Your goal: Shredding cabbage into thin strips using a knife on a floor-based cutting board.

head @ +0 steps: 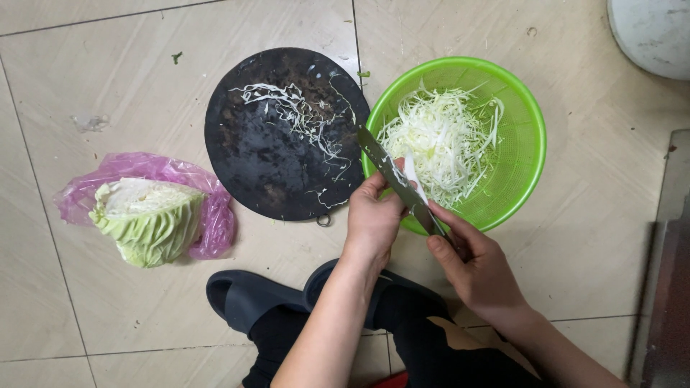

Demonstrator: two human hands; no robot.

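My right hand (474, 266) grips the handle of a long kitchen knife (392, 172), its blade slanting up-left over the rim of a green plastic colander (528, 169). The fingers of my left hand (374, 215) rest against the blade, where a pale strip of cabbage clings. Shredded white cabbage (442, 144) fills the colander. A round dark cutting board (277, 136) lies to its left on the tiled floor with a few loose shreds on it. A cut wedge of cabbage (147, 215) sits on a pink plastic bag (215, 223) at the left.
My legs in dark trousers and dark slippers (251, 298) are at the bottom centre. A pale round container (650, 32) sits at the top right corner. A dark mat or panel edge (665, 273) runs along the right side.
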